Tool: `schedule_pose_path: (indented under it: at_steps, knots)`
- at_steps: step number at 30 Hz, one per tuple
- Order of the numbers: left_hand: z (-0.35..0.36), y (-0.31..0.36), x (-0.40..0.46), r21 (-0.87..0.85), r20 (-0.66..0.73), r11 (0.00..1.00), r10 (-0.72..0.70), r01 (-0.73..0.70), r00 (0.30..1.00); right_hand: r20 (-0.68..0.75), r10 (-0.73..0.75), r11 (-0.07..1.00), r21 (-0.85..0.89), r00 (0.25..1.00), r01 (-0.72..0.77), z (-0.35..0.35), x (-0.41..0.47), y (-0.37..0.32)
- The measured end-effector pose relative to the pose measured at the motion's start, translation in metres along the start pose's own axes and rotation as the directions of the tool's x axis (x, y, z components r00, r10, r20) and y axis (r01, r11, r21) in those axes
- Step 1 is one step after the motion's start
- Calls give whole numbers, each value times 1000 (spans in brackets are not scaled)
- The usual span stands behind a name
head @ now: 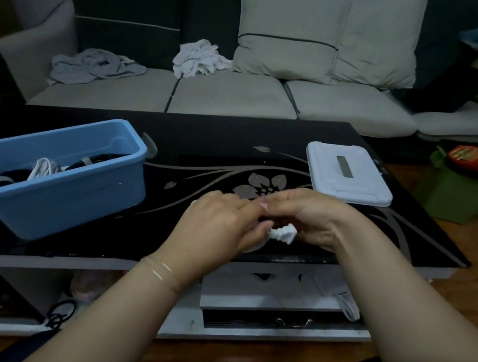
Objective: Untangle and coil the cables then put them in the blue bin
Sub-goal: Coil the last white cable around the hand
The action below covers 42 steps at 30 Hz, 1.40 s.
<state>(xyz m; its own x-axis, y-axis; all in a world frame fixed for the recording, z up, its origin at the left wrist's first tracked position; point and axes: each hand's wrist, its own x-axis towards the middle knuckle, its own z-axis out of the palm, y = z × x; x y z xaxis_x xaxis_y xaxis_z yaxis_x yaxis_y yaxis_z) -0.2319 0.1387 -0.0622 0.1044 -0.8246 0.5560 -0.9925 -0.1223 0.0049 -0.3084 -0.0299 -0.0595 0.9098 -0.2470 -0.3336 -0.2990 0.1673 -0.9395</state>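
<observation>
Black floral surface (269, 141): bin (51, 191) at 9 o'clock, lid (348, 174) at 2; sofa (245, 94) at 12. Left hand (217, 227) and right hand (307, 216), fingers clamped on cable (284, 234).

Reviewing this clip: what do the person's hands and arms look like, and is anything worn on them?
Both forearms are bare, no sleeves in view. The left hand has a thin bracelet at the wrist. The right hand shows no gloves, rings or watch.

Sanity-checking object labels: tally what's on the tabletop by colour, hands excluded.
Blue: 1, the blue bin
White: 2, the white lid and the white cable held by both hands
Total: 3
</observation>
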Motion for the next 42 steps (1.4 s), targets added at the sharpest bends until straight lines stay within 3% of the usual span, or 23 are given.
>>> schedule_pose_path:
  at_steps: [5, 7, 8, 10, 11, 15, 18, 24, 27, 33, 38, 42]
  knots:
    - [3, -3, -2, 77, -27, 996, 49, -47, 998, 95, -61, 989, 138, 994, 47, 5, 4, 7]
    - [4, -2, -4, 69, -16, 997, 43, -42, 999, 33, -127, 991, 42, 991, 125, 9, 5, 8]
    - [5, -2, -6, 65, -11, 997, 36, -36, 999, -29, -206, 974, -101, 978, 202, 12, 7, 9]
    - [8, -2, -8, 56, -8, 998, 25, -25, 1000, -118, -404, 855, -401, 907, 328, 19, 9, 10]
    - [10, -2, -9, 58, -5, 998, 20, -19, 1000, -129, -460, 813, -459, 878, 358, 22, 11, 12]
    - [14, 3, -13, 48, 16, 998, -31, 30, 999, -148, -547, 779, -451, 824, 436, 27, 13, 19]
    - [13, 4, -15, -87, 10, 983, -161, 162, 987, -202, -595, 778, -387, 778, 495, 31, 12, 17]
    - [18, 6, -19, -252, 77, 906, -332, 341, 940, -217, -547, 821, -325, 808, 469, 38, 10, 15]
    - [20, 3, -20, -276, 86, 891, -351, 360, 933, -248, -496, 857, -292, 832, 425, 39, 11, 16]
    - [23, -5, -17, -347, 78, 828, -444, 441, 893, -291, -527, 850, -202, 799, 487, 45, 13, 16]
    - [25, -7, -14, -366, 139, 788, -479, 495, 867, -307, -409, 912, -116, 859, 393, 44, 11, 16]
    - [27, -6, -14, -371, 121, 789, -481, 489, 868, -374, -388, 922, -147, 842, 359, 46, 14, 16]
